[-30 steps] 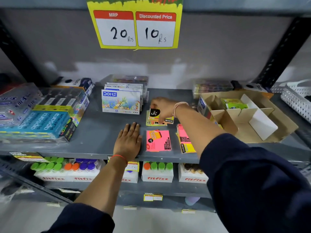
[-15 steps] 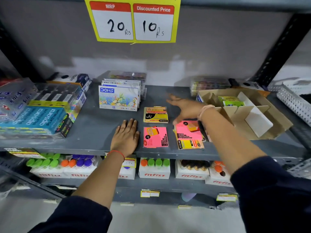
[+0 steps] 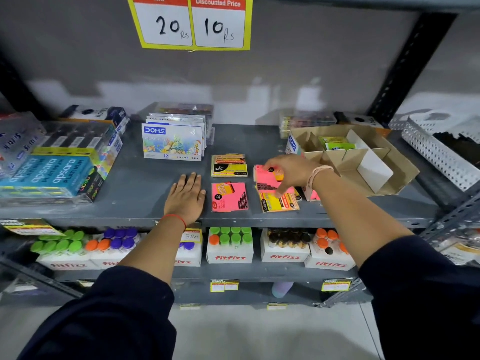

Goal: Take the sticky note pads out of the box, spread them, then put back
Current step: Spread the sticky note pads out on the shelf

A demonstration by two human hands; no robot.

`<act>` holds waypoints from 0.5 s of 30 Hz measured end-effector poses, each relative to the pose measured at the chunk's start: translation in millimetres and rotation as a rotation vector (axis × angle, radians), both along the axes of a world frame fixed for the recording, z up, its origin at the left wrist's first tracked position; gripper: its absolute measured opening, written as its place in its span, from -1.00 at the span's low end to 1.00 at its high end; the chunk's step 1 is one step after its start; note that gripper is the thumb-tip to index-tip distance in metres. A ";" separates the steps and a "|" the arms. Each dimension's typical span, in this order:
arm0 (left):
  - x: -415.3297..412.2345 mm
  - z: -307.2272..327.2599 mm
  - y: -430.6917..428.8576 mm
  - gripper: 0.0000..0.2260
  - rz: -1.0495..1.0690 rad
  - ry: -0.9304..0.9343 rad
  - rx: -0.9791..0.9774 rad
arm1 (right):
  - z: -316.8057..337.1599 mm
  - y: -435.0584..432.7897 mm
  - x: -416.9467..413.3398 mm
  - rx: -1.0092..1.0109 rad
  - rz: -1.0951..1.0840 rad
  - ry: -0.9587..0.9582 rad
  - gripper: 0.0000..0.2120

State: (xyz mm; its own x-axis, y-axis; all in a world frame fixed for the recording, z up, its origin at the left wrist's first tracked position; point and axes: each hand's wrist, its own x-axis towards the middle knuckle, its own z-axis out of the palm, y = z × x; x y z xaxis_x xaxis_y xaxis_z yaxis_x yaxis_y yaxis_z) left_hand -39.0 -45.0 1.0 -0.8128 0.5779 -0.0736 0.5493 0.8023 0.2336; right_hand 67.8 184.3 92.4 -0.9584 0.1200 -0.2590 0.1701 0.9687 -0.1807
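Note:
Sticky note pads lie spread on the grey shelf (image 3: 135, 185). A yellow pad (image 3: 229, 166) lies at the back, a pink pad (image 3: 229, 196) in front of it. To the right, my right hand (image 3: 288, 171) grips a pink pad (image 3: 265, 175) that sits above a yellow pad (image 3: 279, 202). More pads behind my wrist are mostly hidden. The open cardboard box (image 3: 389, 178) with dividers stands at the right and holds a green pad (image 3: 336, 143). My left hand (image 3: 185, 197) rests flat on the shelf, fingers apart, left of the pink pad.
DOMS pastel boxes (image 3: 172, 141) stand behind the pads. Apsara pencil packs (image 3: 52, 172) fill the shelf's left. A perforated white tray (image 3: 441, 149) sits at far right. Fitfizz bottle boxes (image 3: 230, 245) line the lower shelf. A yellow price sign (image 3: 192, 22) hangs above.
My right hand let go of the back yellow pad, moved right and closed on the pink pad of the right pile. My left hand has stayed flat on the shelf.

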 end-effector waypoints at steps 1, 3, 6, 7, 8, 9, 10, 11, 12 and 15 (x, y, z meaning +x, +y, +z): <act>-0.2 -0.2 -0.1 -0.54 0.001 0.003 0.006 | 4.3 -2.5 -1.2 -0.039 -0.009 0.059 -0.31; -0.2 -0.5 -0.2 -0.55 -0.001 0.008 0.013 | 11.0 -14.4 -5.4 -0.112 0.001 0.147 -0.31; -0.8 -0.9 -1.4 -0.54 -0.004 0.009 0.019 | 7.2 -44.9 -14.4 -0.159 0.094 0.148 -0.29; -1.0 -0.9 -1.8 -0.54 -0.004 0.007 0.022 | 1.9 -54.0 -17.8 -0.160 0.126 0.133 -0.29; -1.1 -1.0 -1.7 -0.54 -0.003 0.007 0.024 | -3.5 -61.0 -20.8 -0.161 0.142 0.113 -0.29; -1.3 -1.2 -2.0 -0.54 -0.004 0.008 0.022 | -9.6 -65.5 -23.3 -0.160 0.143 0.093 -0.28; -1.6 -1.4 -1.6 -0.55 -0.008 0.012 0.019 | -15.3 -67.6 -25.3 -0.150 0.143 0.073 -0.28; -1.9 -1.9 -1.4 -0.55 -0.010 0.017 0.017 | -20.8 -68.3 -26.8 -0.134 0.147 0.055 -0.28; -2.0 -2.1 -1.0 -0.55 -0.011 0.020 0.019 | -25.8 -68.6 -28.0 -0.117 0.151 0.038 -0.28; -1.7 -1.9 -0.1 -0.55 -0.006 0.024 0.029 | -32.9 -71.3 -28.9 -0.094 0.154 0.021 -0.27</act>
State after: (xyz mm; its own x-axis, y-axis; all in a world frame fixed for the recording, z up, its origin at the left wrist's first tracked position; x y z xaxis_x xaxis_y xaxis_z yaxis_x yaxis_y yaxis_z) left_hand -40.6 -45.1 -0.9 -0.8109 0.5840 -0.0374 0.5594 0.7923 0.2436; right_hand 38.9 113.0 59.5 -0.9689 -0.0528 -0.2419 0.0160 0.9616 -0.2741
